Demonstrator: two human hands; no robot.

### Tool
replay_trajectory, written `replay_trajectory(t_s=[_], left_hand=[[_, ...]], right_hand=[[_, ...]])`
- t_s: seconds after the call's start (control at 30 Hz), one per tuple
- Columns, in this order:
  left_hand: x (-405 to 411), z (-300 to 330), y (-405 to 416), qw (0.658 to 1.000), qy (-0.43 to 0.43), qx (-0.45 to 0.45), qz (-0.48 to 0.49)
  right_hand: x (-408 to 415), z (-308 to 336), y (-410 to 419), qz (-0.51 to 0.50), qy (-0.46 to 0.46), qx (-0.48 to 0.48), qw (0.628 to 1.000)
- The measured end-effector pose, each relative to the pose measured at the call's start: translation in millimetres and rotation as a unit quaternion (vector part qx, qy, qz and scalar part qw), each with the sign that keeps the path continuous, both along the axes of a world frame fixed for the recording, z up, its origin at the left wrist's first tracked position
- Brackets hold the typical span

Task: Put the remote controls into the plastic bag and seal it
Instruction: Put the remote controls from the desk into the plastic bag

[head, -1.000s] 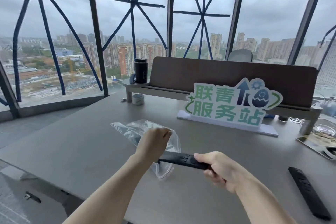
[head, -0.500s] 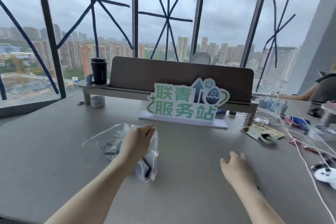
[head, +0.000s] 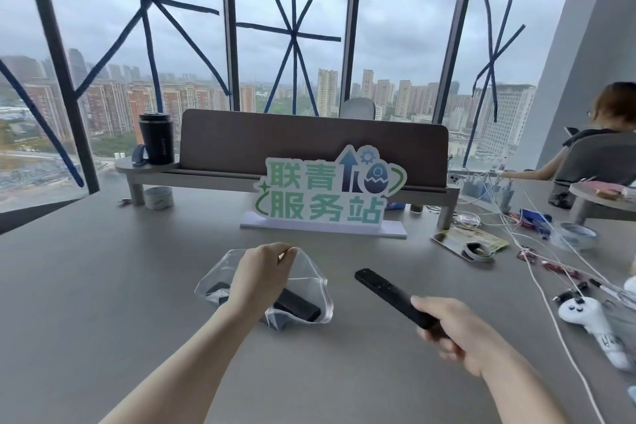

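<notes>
A clear plastic bag (head: 311, 280) lies on the grey table (head: 103, 286), its mouth held up by my left hand (head: 263, 274), which pinches the upper edge. Inside the bag rests one black remote control (head: 297, 305), partly hidden by my wrist. My right hand (head: 454, 330) grips the near end of a second long black remote control (head: 389, 293), held above the table just right of the bag, its far end pointing toward the bag's open mouth.
A green-lettered sign (head: 327, 196) stands behind the bag, in front of a shelf with a black tumbler (head: 156, 138). White cables (head: 537, 251), a white game controller (head: 585, 317) and small items crowd the right side. A seated person (head: 599, 148) is far right.
The first remote went from my right hand into the bag. My right hand reached right, took the second remote and brought it toward the bag. The view turned to the right.
</notes>
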State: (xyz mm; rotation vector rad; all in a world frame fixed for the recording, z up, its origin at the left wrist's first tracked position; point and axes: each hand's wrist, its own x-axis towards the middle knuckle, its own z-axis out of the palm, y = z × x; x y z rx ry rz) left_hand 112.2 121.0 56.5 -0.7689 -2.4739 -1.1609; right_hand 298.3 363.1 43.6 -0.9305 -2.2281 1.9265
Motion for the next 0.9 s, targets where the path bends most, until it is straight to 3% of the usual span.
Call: replay_trajectory(t_s=[0.07, 0.17, 0.33, 0.43, 0.57, 0.67, 0.73, 0.83, 0.9], left_hand=[[2.6, -1.5, -1.0, 1.0, 0.0, -0.017, 0.004], [7.1, -1.1, -3.6, 1.0, 0.001, -0.027, 0.001], [10.2, 3.8, -12.0, 0.999, -0.011, -0.033, 0.002], [9.3, 4.5, -21.0, 0.999, -0.022, -0.046, -0.004], [15.1, 2.8, -26.4, 0.997, -0.032, -0.075, -0.008], [20.4, 3.1, -30.5, 0.994, -0.043, -0.093, -0.024], [21.1, 0.0, -38.8, 0.986, -0.062, -0.153, -0.028], [23.2, -7.9, -54.8, 0.945, -0.079, -0.315, -0.038], [22.9, -10.9, -64.7, 0.931, -0.083, -0.355, -0.014]], right_hand=[[0.0, 19.4, -19.6, 0.088, 0.02, -0.021, 0.996], [-20.9, 26.5, -57.2, 0.148, 0.0, 0.043, 0.988], [-72.0, 7.1, -111.2, 0.126, 0.047, 0.061, 0.989], [-78.7, -1.6, -107.5, 0.026, 0.062, 0.215, 0.974], [-87.6, -11.3, -108.1, 0.108, 0.006, 0.248, 0.963], [-104.4, -19.0, -118.7, 0.118, 0.022, 0.314, 0.942], [-110.1, -19.6, -118.8, 0.072, 0.057, 0.345, 0.934], [-112.7, -14.5, -115.1, 0.025, 0.09, 0.33, 0.939], [-112.9, -9.4, -110.7, -0.001, 0.108, 0.313, 0.944]])
